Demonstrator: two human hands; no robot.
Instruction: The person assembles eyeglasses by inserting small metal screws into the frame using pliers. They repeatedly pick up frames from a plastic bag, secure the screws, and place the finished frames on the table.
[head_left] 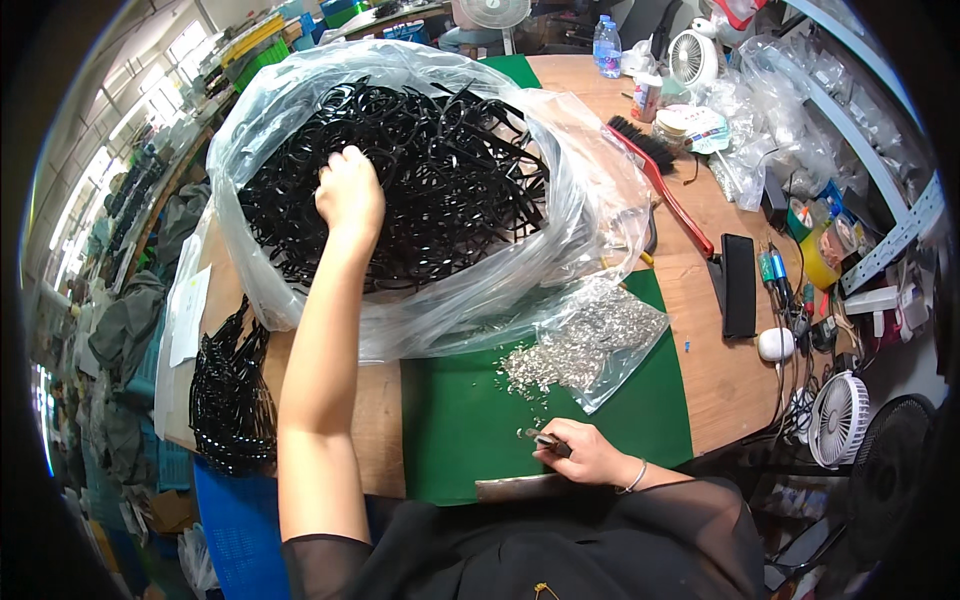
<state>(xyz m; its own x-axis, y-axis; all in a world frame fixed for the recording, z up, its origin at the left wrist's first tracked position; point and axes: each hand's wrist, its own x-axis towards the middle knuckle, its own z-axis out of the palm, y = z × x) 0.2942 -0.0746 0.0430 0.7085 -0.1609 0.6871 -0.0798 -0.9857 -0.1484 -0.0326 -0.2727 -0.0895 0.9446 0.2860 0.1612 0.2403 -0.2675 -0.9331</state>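
Note:
A large clear plastic bag (400, 320) lies open, filled with a tangled heap of thin glossy black straps (440, 190). My left hand (350, 195) reaches into the left part of the heap, its fingers curled down onto the straps; the fingertips are partly hidden. Near the table's front edge my right hand (585, 450) is closed around small pliers (550, 441), whose jaws point left. A tiny silvery piece shows at their tip. Just beyond, small silvery metal clips (565, 350) spill from a clear bag (640, 330) onto the green mat (450, 420).
A bundle of black straps (233, 395) hangs at the table's left edge, above a blue plastic crate (240, 530). To the right lie a red-handled brush (675, 195), a black rectangular case (738, 287), screwdrivers (778, 265) and cables. Small fans (838, 418) stand at the far right.

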